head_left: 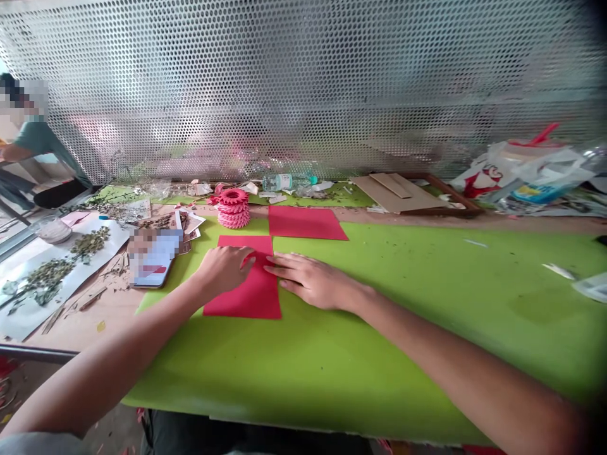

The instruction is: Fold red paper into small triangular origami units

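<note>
1. the near red paper sheet (241, 300) lies just left of the frame's center, flat on the green table covering (379, 392).
2. it should handle as something light and fairly stiff for paper, apt to slide on the smooth covering and easy to crease or tear; whether it is one layer or several, i cannot tell.
3. the best hold is probably a gentle pinch at an edge or corner, or flat fingertips near the border; the lower corners are uncovered.
4. it looks plain, evenly deep red and matte, four-sided, with straight, clean edges; no print shows on it.
5. the left hand (226, 268) is over its upper part, fingers loosely curved, a gap showing between thumb and index finger; how firmly the fingertips press, i cannot tell.
6. the right hand (310, 281) is palm down at its right edge, fingers extended and slightly spread, pinching nothing visible.
7. a second red sheet (308, 223) lies just beyond, at upper middle, with a stack of scalloped paper rings (233, 216) to its left and a smartphone (161, 265) farther left.
</note>
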{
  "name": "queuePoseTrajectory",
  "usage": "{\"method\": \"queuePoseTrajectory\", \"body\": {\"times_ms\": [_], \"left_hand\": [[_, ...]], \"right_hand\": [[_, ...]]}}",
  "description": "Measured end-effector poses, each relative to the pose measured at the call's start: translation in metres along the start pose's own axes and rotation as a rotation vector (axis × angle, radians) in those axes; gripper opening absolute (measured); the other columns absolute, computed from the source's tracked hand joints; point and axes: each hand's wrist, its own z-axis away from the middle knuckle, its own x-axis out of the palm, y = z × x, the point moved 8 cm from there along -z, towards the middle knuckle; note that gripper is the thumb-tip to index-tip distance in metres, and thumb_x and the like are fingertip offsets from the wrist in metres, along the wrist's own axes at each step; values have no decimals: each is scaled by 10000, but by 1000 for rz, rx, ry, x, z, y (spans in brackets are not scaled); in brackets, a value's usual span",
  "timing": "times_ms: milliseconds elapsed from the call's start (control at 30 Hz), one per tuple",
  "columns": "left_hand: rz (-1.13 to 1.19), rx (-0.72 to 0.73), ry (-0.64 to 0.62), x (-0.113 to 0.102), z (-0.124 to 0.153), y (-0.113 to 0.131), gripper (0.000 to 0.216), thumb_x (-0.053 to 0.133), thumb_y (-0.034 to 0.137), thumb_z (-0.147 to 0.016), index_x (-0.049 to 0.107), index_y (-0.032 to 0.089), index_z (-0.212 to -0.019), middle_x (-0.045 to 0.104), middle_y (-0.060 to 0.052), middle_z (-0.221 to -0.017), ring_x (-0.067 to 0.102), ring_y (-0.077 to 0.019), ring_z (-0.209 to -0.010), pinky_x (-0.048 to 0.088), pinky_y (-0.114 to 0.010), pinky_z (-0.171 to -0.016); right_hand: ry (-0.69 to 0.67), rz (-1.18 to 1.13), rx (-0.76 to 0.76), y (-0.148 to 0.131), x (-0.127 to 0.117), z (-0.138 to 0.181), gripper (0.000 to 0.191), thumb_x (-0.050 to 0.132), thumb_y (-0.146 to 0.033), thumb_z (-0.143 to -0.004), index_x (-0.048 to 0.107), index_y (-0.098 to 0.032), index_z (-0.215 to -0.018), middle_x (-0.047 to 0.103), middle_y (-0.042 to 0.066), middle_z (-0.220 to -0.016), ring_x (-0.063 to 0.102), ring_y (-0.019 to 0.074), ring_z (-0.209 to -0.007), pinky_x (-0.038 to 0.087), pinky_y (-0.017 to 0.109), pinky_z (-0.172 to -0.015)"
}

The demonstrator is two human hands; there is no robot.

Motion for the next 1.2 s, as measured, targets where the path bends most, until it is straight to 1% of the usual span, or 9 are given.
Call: {"method": "queuePoseTrajectory", "body": {"times_ms": [100,167,267,467,667,800,900,1067,1200], "left_hand": [[58,83,27,-4,0,3,391,425,421,-961,617,275,-1268,697,-56,-1214,672,-259,-1034,534,-351,-832],[88,190,36,-8,2,11,355,475,414,-942,648,263,-1213,694,-55,-1192,651,-245,-1055,520,-343,-874],[119,366,-17,-8,9,29,309,507,445,-932,686,243,-1082,704,-54,-1047,660,-217,-922,517,-313,-793],[92,596,-92,2,26,65,527,543,669,-841,621,179,-1019,695,-66,-952,646,-220,-772,489,-329,-697],[11,698,-18,-2,33,72,257,489,411,-935,635,200,-934,704,-49,-865,643,-198,-746,455,-312,-687],[80,671,25,-11,31,66,213,465,270,-929,641,203,-829,694,-32,-760,629,-168,-687,419,-281,-639],[209,590,106,-20,26,55,190,468,237,-913,636,192,-836,685,-27,-740,605,-152,-642,403,-264,-612],[534,409,114,-34,14,29,207,462,276,-937,621,164,-865,677,-30,-761,587,-132,-638,419,-230,-599],[692,303,75,-38,4,12,347,405,372,-980,625,159,-819,683,-47,-787,619,-153,-710,463,-245,-656]], "right_hand": [[9,18,11,0,-1,0,431,445,-397,-1002,483,-334,-1427,380,-4,-1539,355,283,-1432,254,561,-1203],[9,25,15,-1,-1,0,421,450,-393,-1001,495,-349,-1417,399,-8,-1531,371,286,-1423,262,565,-1199],[8,24,29,0,-1,1,430,438,-401,-1004,494,-327,-1424,397,1,-1534,365,291,-1426,267,560,-1199],[-16,2,44,2,3,2,464,413,-426,-1008,479,-281,-1443,375,12,-1548,337,277,-1442,255,530,-1216],[-2,-1,37,1,0,1,472,397,-471,-1008,501,-282,-1429,415,20,-1529,360,272,-1431,273,509,-1208],[21,17,9,1,-1,0,501,426,-506,-991,534,-244,-1404,449,63,-1509,410,293,-1400,333,516,-1172],[85,31,-88,-5,-4,-1,488,488,-494,-971,577,-212,-1359,542,87,-1436,488,283,-1341,376,508,-1145],[247,22,-168,-13,-15,0,327,622,-401,-916,709,-199,-1158,722,94,-1151,659,264,-1061,534,486,-951],[415,-34,-218,-18,-31,6,204,564,-244,-953,751,-214,-1029,745,82,-999,689,220,-889,586,395,-779]]}}
